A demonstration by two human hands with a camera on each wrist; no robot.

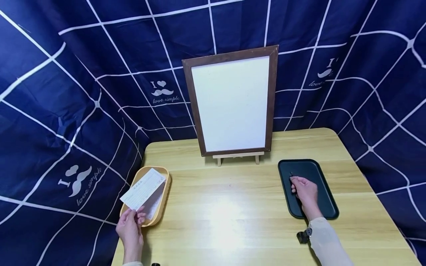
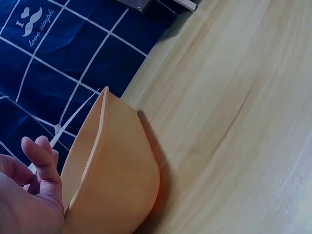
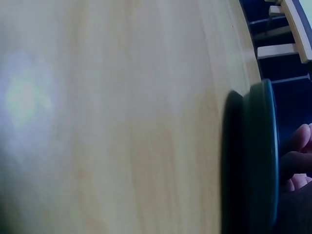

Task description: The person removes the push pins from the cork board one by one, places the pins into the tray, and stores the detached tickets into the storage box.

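Observation:
In the head view my left hand pinches the lower corner of a white printed paper slip, its lettering too small to read. It holds the slip tilted over a yellow-orange basket, where more printed paper lies. The left wrist view shows the slip edge-on above the basket's rim, beside the curled fingers. My right hand is over a dark green tray, thumb and fingers pinched at a small black object, mostly hidden by the fingertips.
A brown-framed whiteboard leans on a small wooden stand at the back of the wood-grain table. Blue curtains with white lines enclose the back and both sides. A black wrist device sits at the right sleeve.

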